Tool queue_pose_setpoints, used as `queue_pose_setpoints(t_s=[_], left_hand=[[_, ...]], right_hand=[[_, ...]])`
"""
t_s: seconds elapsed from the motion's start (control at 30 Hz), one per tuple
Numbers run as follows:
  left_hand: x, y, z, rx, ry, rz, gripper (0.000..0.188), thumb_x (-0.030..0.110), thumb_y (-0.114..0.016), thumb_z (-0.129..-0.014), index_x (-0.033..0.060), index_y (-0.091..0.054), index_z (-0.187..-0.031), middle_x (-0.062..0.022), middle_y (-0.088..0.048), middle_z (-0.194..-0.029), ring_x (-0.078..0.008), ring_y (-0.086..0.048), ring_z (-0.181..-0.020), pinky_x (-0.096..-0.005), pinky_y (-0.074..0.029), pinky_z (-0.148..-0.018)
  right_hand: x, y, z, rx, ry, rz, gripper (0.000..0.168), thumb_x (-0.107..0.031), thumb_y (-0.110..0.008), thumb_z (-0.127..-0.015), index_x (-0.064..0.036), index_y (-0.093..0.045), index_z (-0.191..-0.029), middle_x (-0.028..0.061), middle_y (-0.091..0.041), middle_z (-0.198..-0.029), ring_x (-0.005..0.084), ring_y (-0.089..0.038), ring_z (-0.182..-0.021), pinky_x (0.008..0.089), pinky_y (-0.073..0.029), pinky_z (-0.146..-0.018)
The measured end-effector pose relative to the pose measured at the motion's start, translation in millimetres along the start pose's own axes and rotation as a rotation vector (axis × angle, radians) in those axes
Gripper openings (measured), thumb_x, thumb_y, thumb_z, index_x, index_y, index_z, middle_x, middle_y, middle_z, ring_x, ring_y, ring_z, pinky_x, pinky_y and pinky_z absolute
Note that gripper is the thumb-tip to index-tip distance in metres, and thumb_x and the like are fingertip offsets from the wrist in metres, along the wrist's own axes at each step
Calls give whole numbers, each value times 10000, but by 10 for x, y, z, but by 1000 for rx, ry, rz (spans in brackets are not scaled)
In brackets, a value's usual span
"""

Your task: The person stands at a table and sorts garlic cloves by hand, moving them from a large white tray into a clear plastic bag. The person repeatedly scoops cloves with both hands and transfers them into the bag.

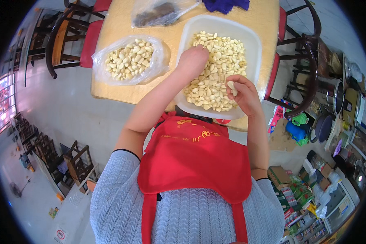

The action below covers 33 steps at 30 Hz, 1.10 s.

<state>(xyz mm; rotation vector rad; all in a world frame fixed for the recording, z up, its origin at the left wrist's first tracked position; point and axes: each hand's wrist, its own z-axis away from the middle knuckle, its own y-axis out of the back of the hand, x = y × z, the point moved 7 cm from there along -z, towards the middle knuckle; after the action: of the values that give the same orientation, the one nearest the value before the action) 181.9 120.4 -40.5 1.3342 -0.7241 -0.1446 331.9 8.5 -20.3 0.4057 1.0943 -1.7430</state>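
A white plastic tub (255,52) on the table holds many pale cloves (213,88) that look like peeled garlic. My left hand (195,59) reaches over the tub's left side, its fingertips curled down at the cloves. Whether it pinches any is hidden by the back of the hand. Above the tub's lower right part, my right hand (245,93) grips a pale garlic clove (232,86) between thumb and fingers. To the left stands an opened clear plastic bag (161,62), full of similar, plumper-looking cloves (129,61).
On the far side of the yellow-topped table (116,21) lie a clear bag with dark contents (155,13) and a purple cloth (225,4). Red-seated chairs (91,42) flank the table. Pots, a blue bottle (295,129) and stacked goods (296,186) are at the right.
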Motion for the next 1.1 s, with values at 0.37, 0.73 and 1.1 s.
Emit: queue_pose_setpoints(t_s=[0.37,0.73,1.1], left_hand=[[76,20,122,-119,90,173,137,100,-540,-828,-13,-589,-889,-162,-634,-817,-295,-647,-790,-397,-514,-672],[-118,-21,432,-45,348,1066,164,138,-538,-901,-17,-590,-902,-98,-599,-780,-187,-589,-705,-328,-489,-626],[-148,-339,-217,-4,325,280,197,151,-656,-799,-27,-625,-878,-231,-650,-866,-384,-637,-847,-462,-511,-745]], right_hand=[[-195,34,-435,240,125,631,199,-177,-655,-877,-21,-667,-1001,20,-583,-691,113,-577,-693,264,-451,-595],[-357,-310,-1490,236,451,1749,219,-169,-686,-756,-49,-683,-938,132,-643,-929,275,-655,-866,384,-523,-720],[-508,333,-739,-16,73,-26,262,-175,-536,-950,21,-599,-1111,52,-609,-946,133,-563,-798,240,-450,-651]])
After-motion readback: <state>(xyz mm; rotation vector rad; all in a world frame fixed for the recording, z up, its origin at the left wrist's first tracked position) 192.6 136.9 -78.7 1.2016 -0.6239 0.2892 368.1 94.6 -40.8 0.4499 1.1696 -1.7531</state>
